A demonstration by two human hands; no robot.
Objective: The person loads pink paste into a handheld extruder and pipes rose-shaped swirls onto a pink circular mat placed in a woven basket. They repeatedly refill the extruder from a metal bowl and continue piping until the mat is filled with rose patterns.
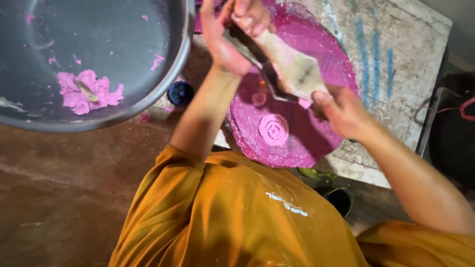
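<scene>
A flat, pale, diamond-shaped tool [292,69] is clamped in the fingers of both hands above the round pink-coated tray [297,143]: left hand [230,34] at its far end, right hand [341,111] at its near end. Shaping seems in hand; steady lowering is called for next.

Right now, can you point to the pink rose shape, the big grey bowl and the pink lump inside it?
Pink rose shape [273,129]: head view, centre of its swirl.
Big grey bowl [184,47]: head view, right rim.
Pink lump [74,96]: head view, its left part.
</scene>
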